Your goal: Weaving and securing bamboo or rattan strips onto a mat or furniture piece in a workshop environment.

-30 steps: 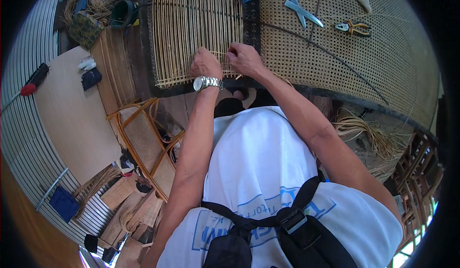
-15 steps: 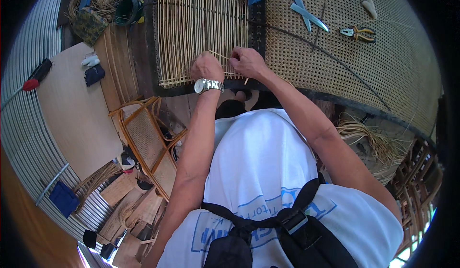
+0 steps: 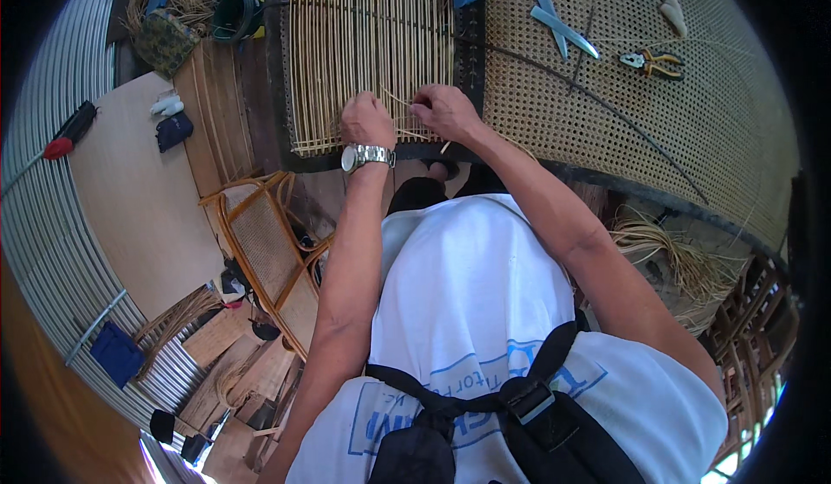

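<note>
While both hands work at the near edge of a half-woven cane panel [image 3: 372, 60], the left hand [image 3: 367, 120] — a metal watch [image 3: 367, 156] at its wrist — and the right hand [image 3: 445, 112] pinch a thin cane strand [image 3: 403, 106] stretched between them. Right of the panel lies a finished cane sheet [image 3: 692, 112] carrying pliers [image 3: 649, 61] and two blades [image 3: 554, 18] — loose cane [image 3: 666, 254] bundled below it.
</note>
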Motion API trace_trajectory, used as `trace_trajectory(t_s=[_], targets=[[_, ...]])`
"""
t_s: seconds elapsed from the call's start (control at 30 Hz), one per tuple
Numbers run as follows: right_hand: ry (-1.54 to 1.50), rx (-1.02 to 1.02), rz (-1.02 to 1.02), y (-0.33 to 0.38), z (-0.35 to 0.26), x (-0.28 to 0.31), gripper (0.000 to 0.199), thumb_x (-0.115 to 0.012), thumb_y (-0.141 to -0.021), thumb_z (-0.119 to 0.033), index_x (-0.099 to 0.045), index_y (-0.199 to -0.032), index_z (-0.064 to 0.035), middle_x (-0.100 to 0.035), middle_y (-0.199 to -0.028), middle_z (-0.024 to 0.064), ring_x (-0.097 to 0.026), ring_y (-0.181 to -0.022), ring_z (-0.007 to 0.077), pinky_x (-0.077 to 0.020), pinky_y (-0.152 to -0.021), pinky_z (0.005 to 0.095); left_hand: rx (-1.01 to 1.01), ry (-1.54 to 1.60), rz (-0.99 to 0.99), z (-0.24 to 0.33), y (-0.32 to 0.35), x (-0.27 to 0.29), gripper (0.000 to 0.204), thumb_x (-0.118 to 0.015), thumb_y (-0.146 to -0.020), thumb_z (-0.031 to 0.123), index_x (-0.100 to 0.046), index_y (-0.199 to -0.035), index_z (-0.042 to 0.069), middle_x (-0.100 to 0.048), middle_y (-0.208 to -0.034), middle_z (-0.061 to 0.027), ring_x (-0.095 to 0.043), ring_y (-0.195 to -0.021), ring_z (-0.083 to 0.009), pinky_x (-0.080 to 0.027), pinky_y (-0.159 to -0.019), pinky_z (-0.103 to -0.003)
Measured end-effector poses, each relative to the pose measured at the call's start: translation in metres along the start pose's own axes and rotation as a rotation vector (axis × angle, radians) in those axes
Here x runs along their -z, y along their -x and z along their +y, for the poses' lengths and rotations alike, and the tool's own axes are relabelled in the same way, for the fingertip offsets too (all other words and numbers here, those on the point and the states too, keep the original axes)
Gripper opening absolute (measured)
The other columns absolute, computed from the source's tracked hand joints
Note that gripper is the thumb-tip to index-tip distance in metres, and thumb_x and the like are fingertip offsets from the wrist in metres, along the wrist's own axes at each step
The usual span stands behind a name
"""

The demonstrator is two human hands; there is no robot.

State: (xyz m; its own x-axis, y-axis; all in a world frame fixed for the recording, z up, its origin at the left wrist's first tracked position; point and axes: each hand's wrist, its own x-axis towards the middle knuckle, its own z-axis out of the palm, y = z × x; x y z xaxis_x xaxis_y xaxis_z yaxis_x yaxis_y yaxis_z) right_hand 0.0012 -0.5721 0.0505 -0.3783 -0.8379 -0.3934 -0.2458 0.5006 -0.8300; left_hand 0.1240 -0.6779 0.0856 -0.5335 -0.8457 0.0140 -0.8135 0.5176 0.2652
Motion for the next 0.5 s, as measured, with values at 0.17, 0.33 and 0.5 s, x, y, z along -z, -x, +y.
trace_trajectory(t_s=[0.17, 0.33, 0.5], targets=[[0.017, -0.062, 0.056, -0.0014, -0.0003, -0.0002, 0.024, -0.063, -0.087, -0.026, -0.07, -0.099, -0.0057, -0.07, -0.095, 0.0169, -0.066, -0.093, 0.0363, -0.052, -0.082, 0.0466, 0.012, -0.057, 0.064, -0.0005, 0.0034, -0.0039, 0.01, -0.066, -0.082, 0.016, -0.071, -0.086, 0.009, -0.066, -0.085, -0.015, -0.064, -0.077, -0.037, -0.051, -0.066, -0.048], [-0.005, -0.017, 0.085, -0.0065, 0.0033, -0.0038, 0.02, -0.065, -0.086, -0.024, -0.07, -0.098, -0.0091, -0.069, -0.092, 0.0155, -0.065, -0.093, 0.0359, -0.0519, -0.082, 0.0464, 0.002, -0.054, 0.016, -0.0022, 0.0039, -0.0053, 0.011, -0.065, -0.086, 0.018, -0.07, -0.087, 0.008, -0.066, -0.087, -0.0149, -0.064, -0.079, -0.0365, -0.051, -0.068, -0.048], [-0.04, 0.071, 0.208, -0.0081, 0.0063, -0.0076, 0.018, -0.067, -0.086, -0.019, -0.069, -0.095, -0.0043, -0.067, -0.094, 0.0156, -0.065, -0.087, 0.0334, -0.0513, -0.077, 0.0408, 0.002, -0.144, -0.05, 0.0046, 0.0021, -0.0038, 0.009, -0.063, -0.086, 0.012, -0.067, -0.087, 0.005, -0.064, -0.089, -0.0158, -0.066, -0.083, -0.0353, -0.054, -0.07, -0.046]])
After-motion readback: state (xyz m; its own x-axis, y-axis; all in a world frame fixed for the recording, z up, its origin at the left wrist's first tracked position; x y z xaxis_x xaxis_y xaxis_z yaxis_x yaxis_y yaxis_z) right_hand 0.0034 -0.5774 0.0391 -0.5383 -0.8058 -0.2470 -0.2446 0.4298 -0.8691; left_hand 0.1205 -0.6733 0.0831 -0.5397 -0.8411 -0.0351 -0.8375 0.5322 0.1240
